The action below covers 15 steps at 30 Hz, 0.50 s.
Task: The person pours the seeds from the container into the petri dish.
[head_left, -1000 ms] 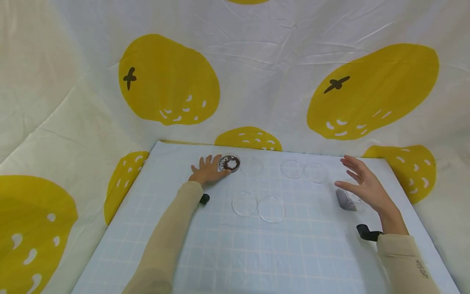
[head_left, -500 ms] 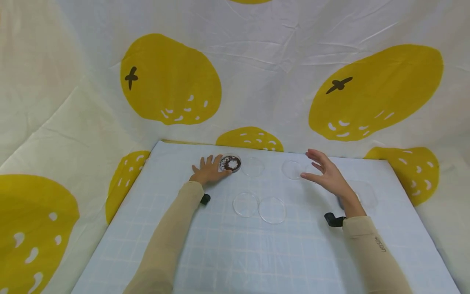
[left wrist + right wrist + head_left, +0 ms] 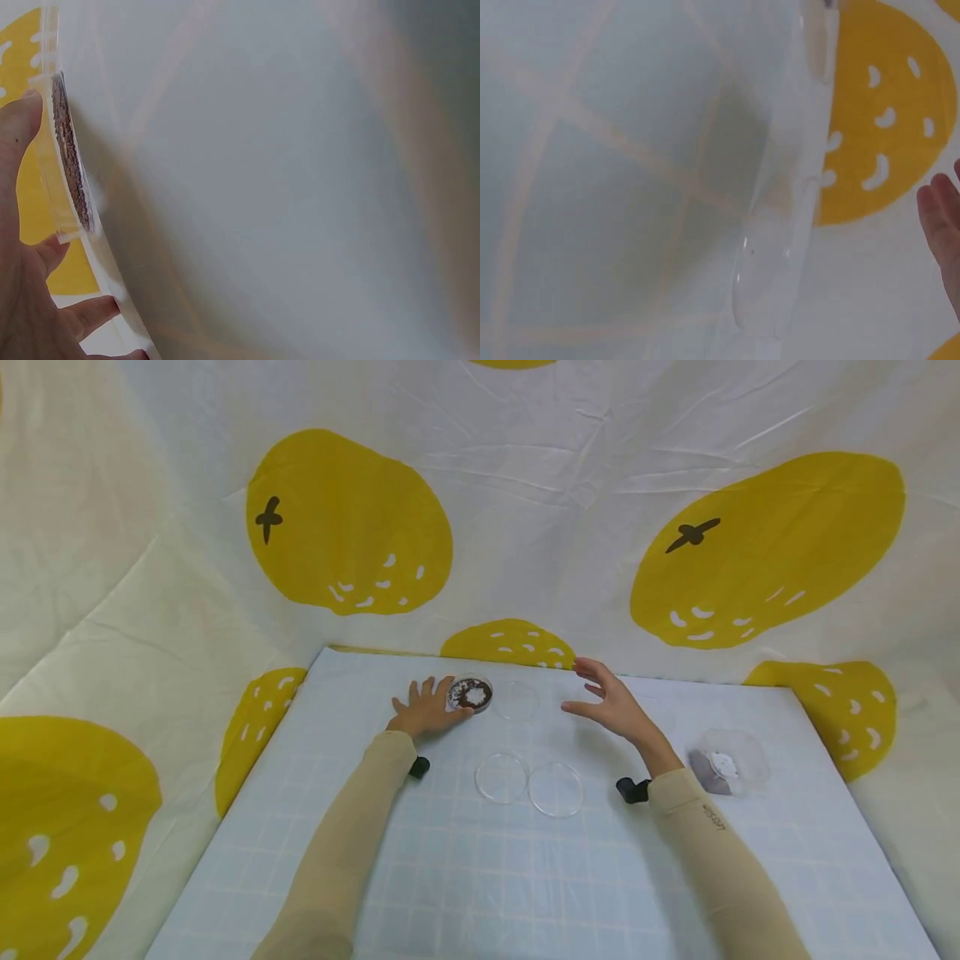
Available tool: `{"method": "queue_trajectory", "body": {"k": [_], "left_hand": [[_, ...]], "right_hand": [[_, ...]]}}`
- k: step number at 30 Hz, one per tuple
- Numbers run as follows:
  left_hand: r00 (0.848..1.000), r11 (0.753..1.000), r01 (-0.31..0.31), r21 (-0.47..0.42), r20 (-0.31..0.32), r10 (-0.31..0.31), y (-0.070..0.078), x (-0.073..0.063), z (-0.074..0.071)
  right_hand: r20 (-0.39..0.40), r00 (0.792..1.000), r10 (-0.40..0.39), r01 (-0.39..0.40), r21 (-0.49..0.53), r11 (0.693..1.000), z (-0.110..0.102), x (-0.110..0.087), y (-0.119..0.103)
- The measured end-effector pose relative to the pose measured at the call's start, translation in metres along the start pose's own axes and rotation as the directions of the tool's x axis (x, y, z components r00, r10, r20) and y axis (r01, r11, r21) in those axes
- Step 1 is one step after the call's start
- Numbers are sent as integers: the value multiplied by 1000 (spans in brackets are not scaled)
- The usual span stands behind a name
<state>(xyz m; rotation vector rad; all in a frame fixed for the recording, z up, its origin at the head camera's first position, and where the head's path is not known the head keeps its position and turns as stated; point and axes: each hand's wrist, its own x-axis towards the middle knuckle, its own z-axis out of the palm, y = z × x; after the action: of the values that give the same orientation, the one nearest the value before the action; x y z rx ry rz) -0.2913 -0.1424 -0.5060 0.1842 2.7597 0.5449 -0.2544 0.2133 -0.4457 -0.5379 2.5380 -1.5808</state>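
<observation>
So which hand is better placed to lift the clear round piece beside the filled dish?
Probably the right hand: it opens toward that clear piece, while the left hand grips the filled dish.

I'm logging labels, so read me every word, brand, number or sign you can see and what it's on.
Right beige fabric sleeve: dark lettering, too small and blurred to read.
Two large yellow fruit prints on white fabric: dark crosses, not words.
Nothing legible elsewhere, including the round clear dish with brown contents.
</observation>
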Motion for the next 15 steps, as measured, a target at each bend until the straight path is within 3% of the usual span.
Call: {"method": "queue_trajectory", "body": {"k": [6, 15], "left_hand": [[1000, 1000, 9, 13, 2, -9, 1, 1, 1], [1000, 1000, 13, 21, 9, -13, 1, 0, 0]], "right_hand": [[34, 999, 11, -11, -14, 1000, 15, 23, 20], [107, 993, 50, -33, -153, 988, 35, 45, 26]]}}
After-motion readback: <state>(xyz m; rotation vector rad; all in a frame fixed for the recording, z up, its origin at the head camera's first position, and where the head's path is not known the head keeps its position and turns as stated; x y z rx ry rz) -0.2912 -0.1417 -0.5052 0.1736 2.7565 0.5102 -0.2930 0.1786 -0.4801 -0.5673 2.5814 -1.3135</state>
